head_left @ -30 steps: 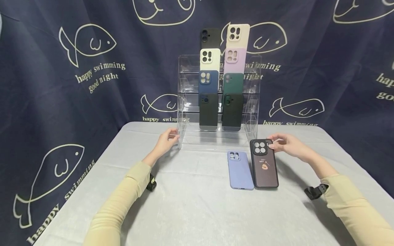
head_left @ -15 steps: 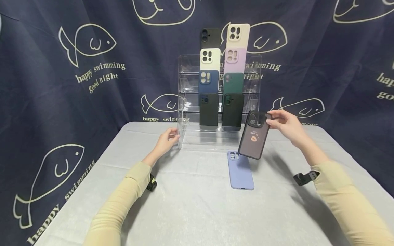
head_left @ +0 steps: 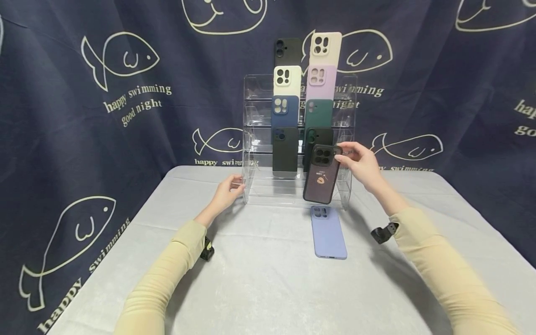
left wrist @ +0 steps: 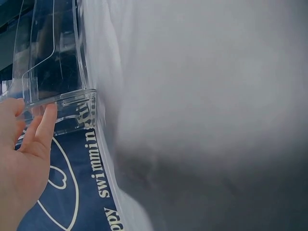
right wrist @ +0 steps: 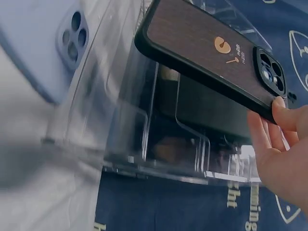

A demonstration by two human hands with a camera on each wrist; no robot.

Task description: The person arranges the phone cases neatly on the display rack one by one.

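My right hand [head_left: 363,168] pinches a dark phone case [head_left: 321,179] by its upper corner, near the camera cutouts. The case has a black rim, a brown back and a small tan print. In the head view it overlaps the lower right front of a clear tiered display stand [head_left: 268,186]; in the right wrist view, its lower end [right wrist: 159,33] is tilted above the clear tiers. My left hand [head_left: 226,191] grips the stand's left side panel, thumb and fingertips at its edge [left wrist: 72,96]. A lavender-blue phone case [head_left: 329,235] lies flat on the table before the stand.
Two columns of cases stand in the tiers: black, white [head_left: 287,83], blue [head_left: 285,114] and black [head_left: 285,151] on the left; cream [head_left: 325,51], lilac [head_left: 321,83], green [head_left: 319,114] and black on the right. A dark fish-print curtain [head_left: 138,139] hangs behind the table [head_left: 259,279].
The right hand has lifted the dark phone case off the table beside the lavender-blue one and carried it left and up to the stand's front. My left hand stays in place.
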